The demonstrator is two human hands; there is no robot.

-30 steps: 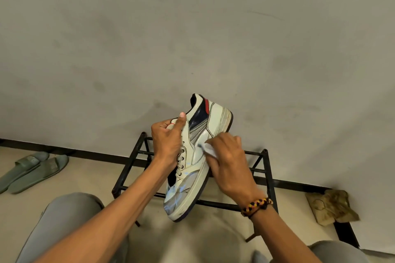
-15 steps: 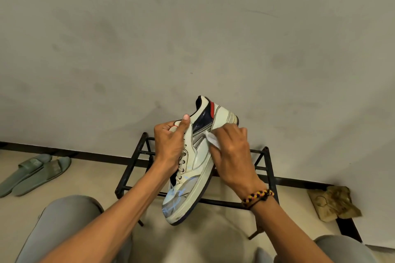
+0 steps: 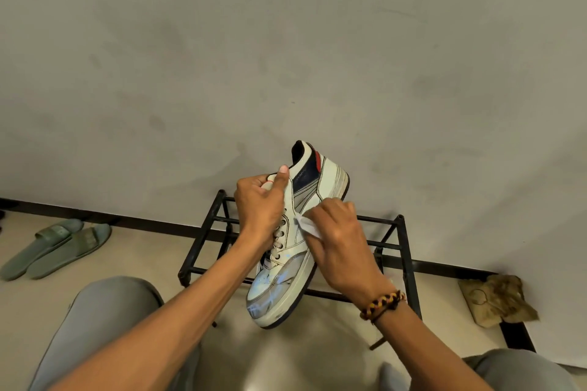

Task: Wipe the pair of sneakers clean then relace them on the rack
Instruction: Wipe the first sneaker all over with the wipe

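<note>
Grey wall and pale floor frame a black metal shoe rack point(image 3: 403, 251), and above it the white sneaker point(image 3: 298, 232) is held in the air, toe toward the person, heel up. The left hand point(image 3: 259, 216) grips the tongue and collar, thumb hooked over the edge. The right hand point(image 3: 338, 247) pinches a white wipe point(image 3: 306, 225) against the side panel. Good wiping here probably means short firm strokes along the seams while the left hand braces. Green slides point(image 3: 57, 246) lie far left; a crumpled brown rag point(image 3: 495, 298) sits far right.

White sneaker point(image 3: 295, 251) with navy-and-red heel, unlaced, tilted toe-down, held between both grips above the black rack point(image 3: 403, 251).
</note>
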